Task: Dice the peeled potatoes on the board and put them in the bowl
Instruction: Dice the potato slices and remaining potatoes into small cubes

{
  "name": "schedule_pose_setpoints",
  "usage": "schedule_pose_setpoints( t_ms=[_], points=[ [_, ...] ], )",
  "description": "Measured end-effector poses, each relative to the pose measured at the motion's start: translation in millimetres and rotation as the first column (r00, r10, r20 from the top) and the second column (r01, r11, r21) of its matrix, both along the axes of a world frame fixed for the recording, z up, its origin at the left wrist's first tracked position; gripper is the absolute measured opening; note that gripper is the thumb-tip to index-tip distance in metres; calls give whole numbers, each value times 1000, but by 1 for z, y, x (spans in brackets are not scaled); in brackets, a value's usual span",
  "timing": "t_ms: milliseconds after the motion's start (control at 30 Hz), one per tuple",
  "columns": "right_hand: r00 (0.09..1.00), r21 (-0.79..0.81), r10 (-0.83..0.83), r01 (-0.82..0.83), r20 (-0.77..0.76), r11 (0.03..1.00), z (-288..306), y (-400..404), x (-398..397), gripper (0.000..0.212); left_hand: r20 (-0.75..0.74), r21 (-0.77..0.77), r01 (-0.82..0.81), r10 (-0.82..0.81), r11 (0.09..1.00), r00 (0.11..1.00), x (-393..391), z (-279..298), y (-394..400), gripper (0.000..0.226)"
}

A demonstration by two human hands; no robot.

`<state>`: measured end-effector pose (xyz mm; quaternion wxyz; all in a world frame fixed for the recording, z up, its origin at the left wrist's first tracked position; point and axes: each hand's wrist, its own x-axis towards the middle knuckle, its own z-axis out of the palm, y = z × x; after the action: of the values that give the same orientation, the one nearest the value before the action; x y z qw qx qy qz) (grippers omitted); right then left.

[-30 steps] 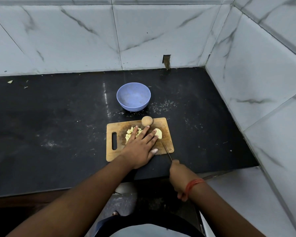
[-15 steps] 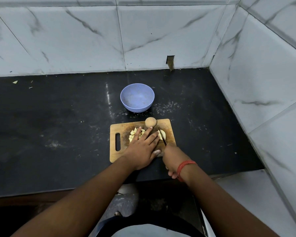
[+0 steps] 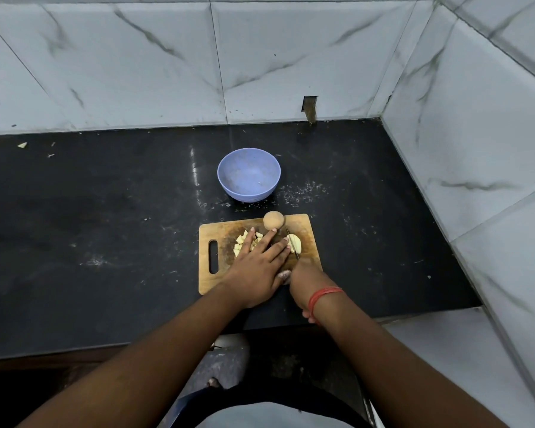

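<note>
Head: left hand flat on potato pieces; right hand holds knife.

bowl: pale blue
cutting board: tan wood, dark-stained
potato dice: pale yellow
whole potato: beige
counter: black, white-flecked
wall tiles: white, grey-veined
wrist thread: red-orange
</note>
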<state>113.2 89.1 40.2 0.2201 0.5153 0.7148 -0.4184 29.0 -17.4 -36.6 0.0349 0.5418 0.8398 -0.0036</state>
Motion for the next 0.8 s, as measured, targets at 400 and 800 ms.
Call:
schedule_pose_setpoints(
  t_ms=[400, 800],
  points=[
    [933, 130, 355, -361, 66, 924, -6, 3, 30, 35, -17, -13, -23, 22, 1000, 1000, 1, 0, 0, 72],
    [905, 249, 330, -266, -267, 931, -7, 33, 69, 8, 2, 15, -57, 57, 998, 998, 3, 3, -1, 67]
  ],
)
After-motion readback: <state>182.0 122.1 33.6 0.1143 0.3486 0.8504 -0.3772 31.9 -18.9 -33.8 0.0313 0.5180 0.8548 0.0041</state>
